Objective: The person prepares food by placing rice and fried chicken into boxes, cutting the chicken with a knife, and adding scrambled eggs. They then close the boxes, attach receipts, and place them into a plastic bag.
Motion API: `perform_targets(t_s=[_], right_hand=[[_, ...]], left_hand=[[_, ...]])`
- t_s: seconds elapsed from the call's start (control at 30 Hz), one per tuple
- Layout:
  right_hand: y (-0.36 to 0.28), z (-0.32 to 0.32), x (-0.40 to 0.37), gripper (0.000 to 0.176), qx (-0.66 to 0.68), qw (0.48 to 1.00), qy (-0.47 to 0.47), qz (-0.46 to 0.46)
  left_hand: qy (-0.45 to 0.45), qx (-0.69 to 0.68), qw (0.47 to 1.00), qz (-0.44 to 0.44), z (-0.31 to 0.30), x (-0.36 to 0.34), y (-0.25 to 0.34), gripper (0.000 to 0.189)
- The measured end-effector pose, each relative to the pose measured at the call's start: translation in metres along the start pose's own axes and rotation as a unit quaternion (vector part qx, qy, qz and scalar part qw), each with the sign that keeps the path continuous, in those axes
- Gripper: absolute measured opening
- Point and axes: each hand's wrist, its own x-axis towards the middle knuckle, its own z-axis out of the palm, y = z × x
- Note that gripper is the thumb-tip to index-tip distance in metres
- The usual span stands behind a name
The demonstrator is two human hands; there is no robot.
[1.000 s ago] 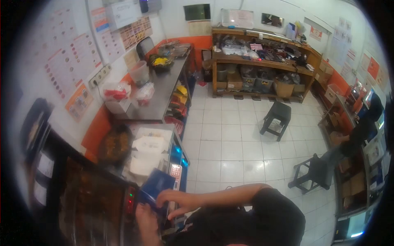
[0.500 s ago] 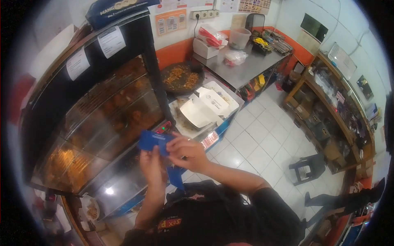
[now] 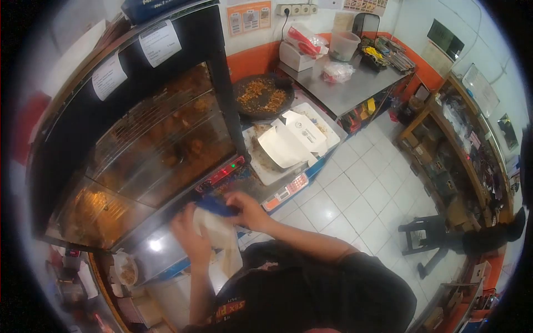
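A folding paper box, blue [image 3: 217, 206] on one side and off-white on the other, is between my hands in front of my chest. My left hand [image 3: 190, 236] grips its left side, slightly blurred. At its upper right edge, the fingers of my right hand [image 3: 250, 213] are closed on the blue part. A pale flap hangs down towards my shirt. Beyond my hands, an opened white box [image 3: 288, 141] lies on a white tray [image 3: 331, 129]. To the left stands a glass display cabinet [image 3: 166, 133] with fried food inside.
Behind the tray sits a dark wok [image 3: 265, 111] with brown crumbs. A steel table [image 3: 338, 94] carries a clear tub [image 3: 343, 45] and plastic bags. On the tiled floor, a black stool [image 3: 416, 233] stands near a wooden shelf [image 3: 427, 111] and another person's legs [image 3: 488, 241].
The box has been turned, so its off-white side now shows. Both hands have moved lower. The other person's legs have shifted nearer the stool, and my view has tilted slightly.
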Motion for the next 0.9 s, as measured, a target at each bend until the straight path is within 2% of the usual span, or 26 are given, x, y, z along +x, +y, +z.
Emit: perform_targets(t_s=[0.03, 0.1, 0.13, 0.17, 0.2, 0.23, 0.27, 0.3, 0.33, 0.37, 0.4, 0.43, 0.5, 0.53, 0.57, 0.6, 0.63, 0.67, 0.7, 0.77, 0.8, 0.87, 0.9], right_hand=[[0.000, 0.001, 0.001, 0.040, 0.002, 1.000, 0.000, 0.000], [-0.003, 0.004, -0.003, 0.035, 0.106, 0.977, 0.002, 0.186], [0.009, -0.004, 0.000, 0.037, 0.023, 0.979, 0.117, 0.165], [0.039, -0.024, 0.009, 0.044, -0.124, 0.926, 0.318, 0.162], [0.064, -0.049, 0.017, 0.051, -0.260, 0.813, 0.499, 0.149], [0.062, -0.084, 0.018, 0.062, -0.261, 0.762, 0.561, 0.189], [0.076, -0.116, 0.020, 0.064, -0.309, 0.669, 0.641, 0.213], [0.077, -0.138, 0.026, 0.066, -0.281, 0.618, 0.671, 0.297], [0.080, -0.155, 0.028, 0.068, -0.249, 0.560, 0.694, 0.377], [0.102, -0.176, 0.024, 0.068, -0.245, 0.558, 0.698, 0.377], [0.135, -0.199, 0.018, 0.070, -0.095, 0.680, 0.619, 0.382], [0.151, -0.213, 0.016, 0.072, 0.058, 0.773, 0.514, 0.366], [0.081, -0.196, 0.016, 0.070, 0.089, 0.784, 0.490, 0.370], [0.052, -0.188, 0.018, 0.069, 0.116, 0.794, 0.462, 0.378], [0.053, -0.187, 0.020, 0.069, 0.119, 0.792, 0.467, 0.376], [0.055, -0.187, 0.022, 0.064, 0.153, 0.784, 0.459, 0.390], [0.058, -0.190, 0.023, 0.060, 0.187, 0.774, 0.451, 0.403], [0.099, -0.204, 0.023, 0.045, 0.171, 0.791, 0.437, 0.393], [0.095, -0.203, 0.019, 0.045, 0.174, 0.789, 0.442, 0.390], [0.076, -0.197, 0.018, 0.030, 0.094, 0.797, 0.472, 0.365], [0.074, -0.187, 0.014, 0.026, 0.103, 0.785, 0.538, 0.289], [0.081, -0.169, -0.011, 0.023, 0.059, 0.819, 0.540, 0.183], [0.065, -0.151, -0.027, 0.023, 0.071, 0.836, 0.520, 0.158]], left_hand=[[-0.001, 0.002, 1.000, 0.000, 0.009, -0.001, -0.013, 0.044], [-0.190, -0.157, 0.969, 0.015, 0.040, -0.014, -0.063, 0.026], [-0.181, -0.165, 0.969, -0.046, 0.051, -0.017, -0.078, 0.013], [-0.178, -0.164, 0.969, -0.044, 0.064, -0.024, -0.104, 0.013], [-0.193, -0.093, 0.973, -0.092, 0.076, -0.038, -0.137, 0.012], [-0.205, -0.021, 0.969, -0.138, 0.086, -0.053, -0.165, 0.012], [-0.162, -0.006, 0.976, -0.144, 0.095, -0.070, -0.188, 0.013], [-0.119, 0.008, 0.982, -0.150, 0.098, -0.085, -0.202, 0.014], [-0.118, 0.007, 0.983, -0.144, 0.096, -0.092, -0.205, 0.014], [-0.140, 0.031, 0.976, -0.164, 0.094, -0.098, -0.205, 0.020], [-0.163, 0.055, 0.968, -0.185, 0.093, -0.104, -0.206, 0.027], [-0.163, 0.053, 0.969, -0.179, 0.096, -0.110, -0.211, 0.027], [-0.174, -0.030, 0.937, -0.301, 0.111, -0.113, -0.218, 0.031], [-0.196, -0.122, 0.883, -0.408, 0.109, -0.107, -0.209, 0.039], [-0.199, -0.123, 0.885, -0.403, 0.116, -0.110, -0.207, 0.039], [-0.093, -0.039, 0.935, -0.341, 0.125, -0.116, -0.203, 0.039], [0.015, 0.044, 0.962, -0.271, 0.132, -0.120, -0.198, 0.040], [0.056, 0.038, 0.940, -0.335, 0.125, -0.112, -0.172, 0.037], [0.055, 0.036, 0.942, -0.330, 0.119, -0.101, -0.142, 0.037], [0.096, -0.035, 0.967, -0.235, 0.106, -0.076, -0.083, 0.040], [0.032, -0.161, 0.964, -0.211, 0.096, -0.062, -0.048, 0.037], [-0.036, -0.222, 0.973, 0.055, 0.110, -0.055, -0.012, 0.036], [-0.089, -0.237, 0.959, 0.125, 0.092, -0.033, 0.035, 0.037]])
